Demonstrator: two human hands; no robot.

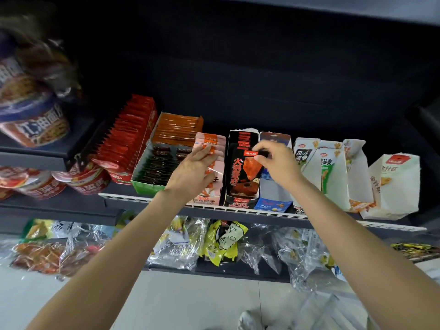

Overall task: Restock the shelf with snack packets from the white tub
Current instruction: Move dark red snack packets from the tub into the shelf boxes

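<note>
Right hand pinches a black packet upright — long axis vertical; left hand spread flat on pink packets.

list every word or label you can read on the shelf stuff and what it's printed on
"风吃海带": white display box right of the blue box.
"火锅": partly legible, on the black packet pinched by the right hand.
"金针菇": white box at far right.
"油面": partial, on the blurred noodle cup at upper left.
Pink packets under the left hand: text too small.
Lower-shelf bags: unreadable.
</note>
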